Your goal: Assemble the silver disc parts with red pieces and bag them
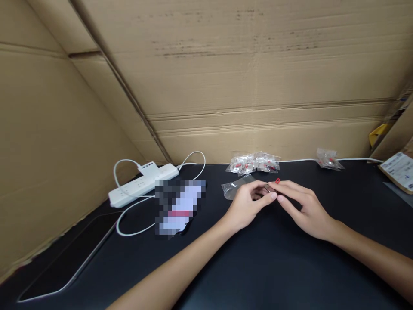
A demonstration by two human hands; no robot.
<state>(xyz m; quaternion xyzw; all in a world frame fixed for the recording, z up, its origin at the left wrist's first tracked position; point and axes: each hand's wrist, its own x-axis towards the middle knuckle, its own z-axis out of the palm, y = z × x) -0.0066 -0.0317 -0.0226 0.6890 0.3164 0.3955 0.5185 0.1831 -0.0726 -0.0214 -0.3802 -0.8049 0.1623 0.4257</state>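
My left hand (247, 202) and my right hand (308, 209) meet above the black table, fingertips close together. Between them is a small item with a red loop (278, 181) sticking up at the top and a thin, shiny curved edge; the fingers hide the rest, so its kind does not show. The left thumb and fingers pinch it from the left, while the right fingers close on it near the loop. Just behind my left hand lies an opened-out clear plastic bag (229, 190), partly covered by that hand.
Several clear packets (253, 163) with red and pale contents lie by the cardboard wall (245, 82), another packet (329, 160) farther right. A white power strip (143, 185) with cables, a blurred-out phone-like object (180, 209), a dark tablet-like slab (72, 256) and a labelled parcel (400, 172) surround the work area.
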